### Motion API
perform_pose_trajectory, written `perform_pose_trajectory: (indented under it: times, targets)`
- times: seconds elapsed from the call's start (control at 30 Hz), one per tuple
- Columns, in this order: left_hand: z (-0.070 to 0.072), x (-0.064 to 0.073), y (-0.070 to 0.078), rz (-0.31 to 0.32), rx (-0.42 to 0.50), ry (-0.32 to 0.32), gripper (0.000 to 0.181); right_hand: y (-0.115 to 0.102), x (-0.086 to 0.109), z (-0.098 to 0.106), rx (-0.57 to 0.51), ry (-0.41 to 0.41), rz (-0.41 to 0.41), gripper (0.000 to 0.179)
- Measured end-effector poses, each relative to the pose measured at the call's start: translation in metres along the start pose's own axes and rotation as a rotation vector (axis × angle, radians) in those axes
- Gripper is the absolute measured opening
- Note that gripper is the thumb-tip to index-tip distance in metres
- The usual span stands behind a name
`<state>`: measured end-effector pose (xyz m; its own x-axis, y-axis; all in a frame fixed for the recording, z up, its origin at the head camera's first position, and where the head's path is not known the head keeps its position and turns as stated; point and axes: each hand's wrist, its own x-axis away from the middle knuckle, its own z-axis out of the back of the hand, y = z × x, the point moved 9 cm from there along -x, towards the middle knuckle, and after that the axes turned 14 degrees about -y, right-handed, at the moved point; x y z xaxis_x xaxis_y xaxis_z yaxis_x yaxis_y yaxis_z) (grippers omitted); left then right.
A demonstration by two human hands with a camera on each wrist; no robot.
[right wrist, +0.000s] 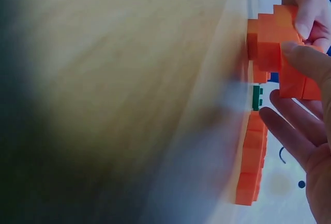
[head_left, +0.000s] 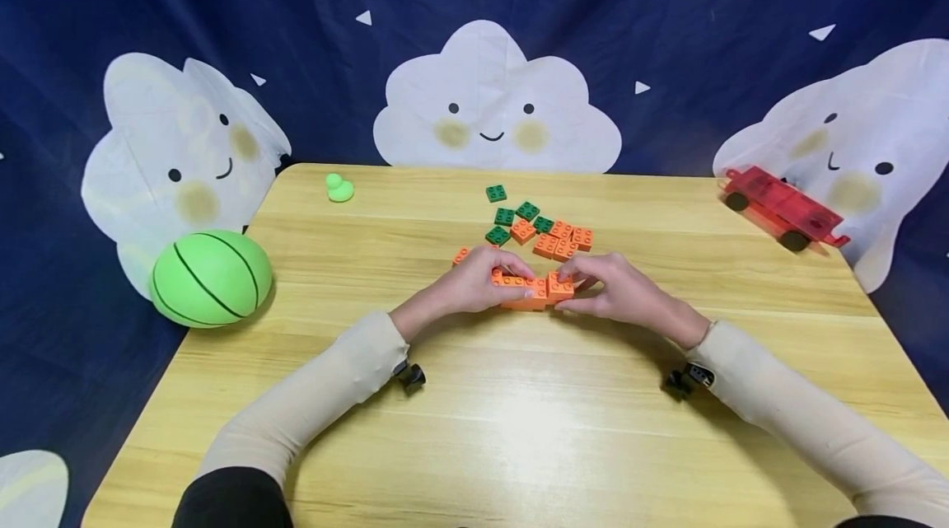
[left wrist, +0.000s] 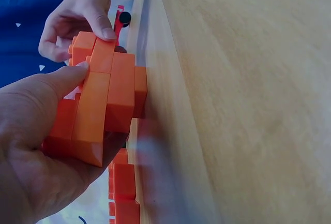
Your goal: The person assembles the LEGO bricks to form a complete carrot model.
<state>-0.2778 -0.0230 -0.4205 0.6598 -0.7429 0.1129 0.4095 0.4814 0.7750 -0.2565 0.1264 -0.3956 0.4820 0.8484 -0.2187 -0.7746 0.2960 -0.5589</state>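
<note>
A stepped block of joined orange toy building bricks [head_left: 522,304] sits between both hands at mid-table. My left hand [head_left: 470,281] grips its left part, with the thumb along the near side in the left wrist view. At the right end, my right hand [head_left: 619,289] pinches an orange brick [head_left: 561,289] between thumb and fingers. In the right wrist view, the right thumb presses the brick's near face while two fingers extend beneath. The left wrist view shows the block's layers [left wrist: 121,87] stacked in steps. The left hand hides part of the block in the head view.
Behind the hands lie several loose orange bricks [head_left: 565,244] and green bricks [head_left: 527,210]. Another orange brick [head_left: 461,254] shows beyond the left hand. A green ball [head_left: 211,279] and a small green duck [head_left: 339,189] are at left; a red toy car base [head_left: 782,207] is at far right.
</note>
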Motion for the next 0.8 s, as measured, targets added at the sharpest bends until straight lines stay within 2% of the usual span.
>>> perform_pose_trajectory:
  times: [0.13, 0.27, 0.5, 0.8]
  targets:
    - [0.0, -0.0002, -0.0015, 0.003, 0.003, 0.0, 0.022, -0.004, 0.0019, 0.0019, 0.033, 0.036, 0.068, 0.029]
    - [0.0001, -0.0002, -0.0013, 0.004, 0.006, 0.001, 0.022, -0.0071, -0.0015, 0.0028, 0.023, 0.005, 0.102, 0.026]
    - [-0.0009, -0.0004, -0.0011, 0.001, 0.004, 0.0, 0.022, -0.0061, -0.005, 0.0039, 0.01, -0.044, 0.057, 0.028]
    - [-0.0011, 0.0007, -0.0018, -0.008, 0.018, 0.017, 0.022, -0.0032, -0.0027, 0.0031, -0.017, -0.022, 0.029, 0.026]
